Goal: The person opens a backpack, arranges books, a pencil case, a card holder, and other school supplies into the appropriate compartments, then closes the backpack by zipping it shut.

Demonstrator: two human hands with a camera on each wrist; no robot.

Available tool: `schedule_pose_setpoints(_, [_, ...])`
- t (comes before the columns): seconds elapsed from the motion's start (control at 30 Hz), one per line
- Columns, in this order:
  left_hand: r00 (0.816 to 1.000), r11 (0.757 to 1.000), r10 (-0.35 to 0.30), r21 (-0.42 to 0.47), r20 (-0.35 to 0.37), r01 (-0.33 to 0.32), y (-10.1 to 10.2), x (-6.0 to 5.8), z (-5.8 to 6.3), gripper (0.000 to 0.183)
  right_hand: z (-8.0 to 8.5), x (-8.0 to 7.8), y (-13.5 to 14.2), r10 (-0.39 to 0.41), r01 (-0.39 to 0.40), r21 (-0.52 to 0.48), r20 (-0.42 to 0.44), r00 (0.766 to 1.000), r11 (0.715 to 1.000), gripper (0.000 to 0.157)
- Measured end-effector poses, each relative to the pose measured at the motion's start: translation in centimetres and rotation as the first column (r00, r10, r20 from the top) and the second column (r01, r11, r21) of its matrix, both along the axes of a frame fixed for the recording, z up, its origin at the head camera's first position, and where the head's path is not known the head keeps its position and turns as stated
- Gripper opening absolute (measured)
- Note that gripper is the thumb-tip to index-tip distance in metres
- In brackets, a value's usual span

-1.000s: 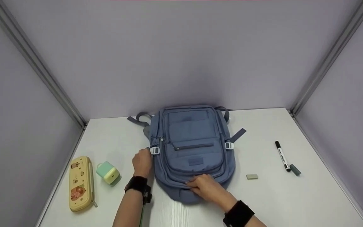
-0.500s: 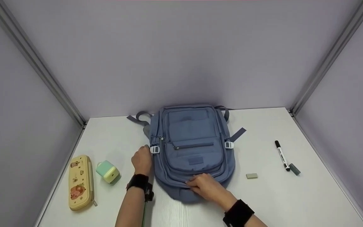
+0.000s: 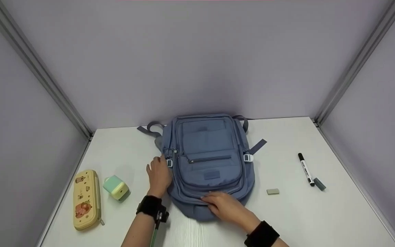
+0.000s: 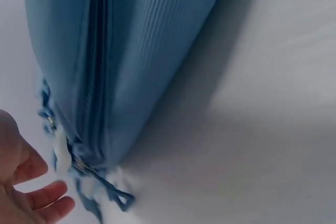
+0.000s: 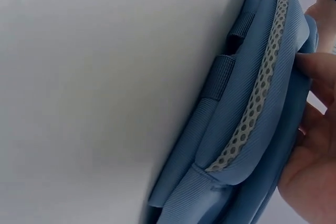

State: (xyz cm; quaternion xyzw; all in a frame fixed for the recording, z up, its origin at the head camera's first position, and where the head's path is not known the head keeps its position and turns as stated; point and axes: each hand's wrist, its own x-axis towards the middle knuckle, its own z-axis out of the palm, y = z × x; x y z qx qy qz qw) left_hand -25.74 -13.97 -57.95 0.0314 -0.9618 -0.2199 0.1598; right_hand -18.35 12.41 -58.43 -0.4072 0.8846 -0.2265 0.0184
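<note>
A blue backpack (image 3: pixel 206 139) lies front side up on the white table, its bottom end toward me. My left hand (image 3: pixel 159 175) is at the bag's left side beside a white buckle (image 3: pixel 169 163), fingers loosely spread. In the left wrist view, a zipper with a dangling cord pull (image 4: pixel 113 190) hangs just past those fingertips, with nothing in the hand. At the bottom end my right hand (image 3: pixel 226 206) pinches the bag's fabric, thumb on one side and fingers on the other. A pale mesh strip (image 5: pixel 257 95) runs along the padded fabric near the right thumb.
On the left lie a yellow pencil case (image 3: pixel 87 200) with bear pictures and a green-and-yellow block-shaped thing (image 3: pixel 116 187). To the right are a small grey-green bar (image 3: pixel 273 191), a black-and-white marker (image 3: pixel 306 169) and a dark green piece (image 3: pixel 319 184). Upright panels (image 3: pixel 197 61) enclose the table.
My left hand has let go at the buckle, its fingers opening from a curled grip and shifting slightly right over the bag's edge. My right hand stays at the bottom end.
</note>
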Motion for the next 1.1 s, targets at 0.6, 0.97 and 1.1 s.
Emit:
schedule_pose_setpoints(0.6, [0.946, 0.955, -0.27, -0.077, 0.177, 0.287, 5.2, 6.8, 0.1, 0.048, 1.2, -3.3, 3.1, -0.4, 0.414, 0.093, -0.141, 0.906, 0.905, 0.048])
schedule_pose_setpoints(0.97, [0.942, 0.948, -0.288, -0.091, 0.169, 0.306, 5.4, 8.0, 0.2, 0.042, 0.9, -1.8, 3.8, -0.384, 0.393, 0.197, -0.081, 0.92, 0.898, 0.04])
schedule_pose_setpoints(1.1, [0.94, 0.941, -0.304, -0.102, 0.154, 0.322, 5.2, 8.7, 0.0, 0.041, 1.2, -1.1, 3.9, -0.37, 0.37, 0.215, -0.041, 0.928, 0.904, 0.039])
